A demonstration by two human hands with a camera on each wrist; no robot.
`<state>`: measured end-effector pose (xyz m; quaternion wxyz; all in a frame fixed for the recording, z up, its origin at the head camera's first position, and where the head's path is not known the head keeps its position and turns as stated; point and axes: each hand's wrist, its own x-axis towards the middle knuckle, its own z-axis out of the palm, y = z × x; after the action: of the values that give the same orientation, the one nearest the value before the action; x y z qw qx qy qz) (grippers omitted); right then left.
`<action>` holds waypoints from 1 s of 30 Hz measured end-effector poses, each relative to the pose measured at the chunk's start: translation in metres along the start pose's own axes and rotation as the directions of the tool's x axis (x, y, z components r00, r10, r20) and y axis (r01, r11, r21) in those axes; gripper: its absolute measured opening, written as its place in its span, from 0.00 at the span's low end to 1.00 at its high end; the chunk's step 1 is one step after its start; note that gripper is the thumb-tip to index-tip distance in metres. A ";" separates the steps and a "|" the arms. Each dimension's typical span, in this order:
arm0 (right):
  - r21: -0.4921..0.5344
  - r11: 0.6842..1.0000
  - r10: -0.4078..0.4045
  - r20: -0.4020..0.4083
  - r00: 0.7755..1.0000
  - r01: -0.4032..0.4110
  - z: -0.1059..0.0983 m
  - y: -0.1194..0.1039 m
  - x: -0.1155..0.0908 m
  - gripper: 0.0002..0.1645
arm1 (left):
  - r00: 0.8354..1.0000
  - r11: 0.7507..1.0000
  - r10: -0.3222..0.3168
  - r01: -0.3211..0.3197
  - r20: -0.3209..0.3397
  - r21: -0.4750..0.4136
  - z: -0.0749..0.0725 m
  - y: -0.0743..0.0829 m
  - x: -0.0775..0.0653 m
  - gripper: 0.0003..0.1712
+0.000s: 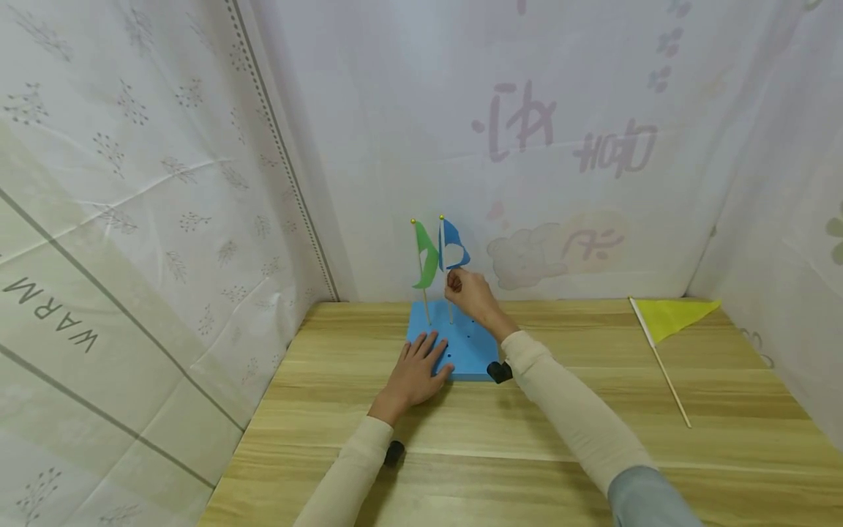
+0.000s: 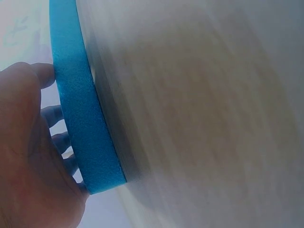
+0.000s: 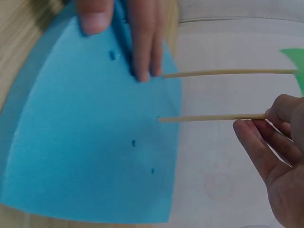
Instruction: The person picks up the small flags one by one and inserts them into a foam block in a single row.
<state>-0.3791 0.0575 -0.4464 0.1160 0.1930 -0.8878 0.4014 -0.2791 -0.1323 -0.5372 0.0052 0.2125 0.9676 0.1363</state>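
Observation:
A blue foam board with several small holes lies on the table. My left hand rests on its left part, fingers spread straight; the left wrist view shows the board's thick edge beside the thumb. With thumb and fingers, my right hand pinches the thin stick of a blue flag, which stands upright, its lower end at a hole in the board. Left of it, a green flag stands in the board on its own stick.
A yellow flag on a stick lies on the wooden table at the right. Printed curtains hang behind the table and along the left side, close to the table's edges.

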 end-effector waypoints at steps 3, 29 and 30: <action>-0.006 1.000 0.011 0.012 1.000 -0.011 0.003 0.002 -0.001 0.05 | 1.000 1.000 0.001 -0.001 0.001 0.000 -0.001 0.000 0.000 0.38; -0.013 0.999 0.038 -0.004 0.999 -0.038 -0.013 0.009 -0.009 0.08 | 1.000 1.000 -0.015 0.015 0.022 -0.004 -0.007 0.005 -0.001 0.38; -0.014 0.999 0.039 -0.005 0.999 -0.039 -0.016 0.009 -0.010 0.08 | 1.000 1.000 -0.011 0.011 0.015 -0.007 -0.007 0.006 -0.001 0.38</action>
<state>-0.3730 0.0773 -0.4460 0.1117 0.1738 -0.8939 0.3979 -0.2762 -0.1297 -0.5291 0.0142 0.2081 0.9682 0.1383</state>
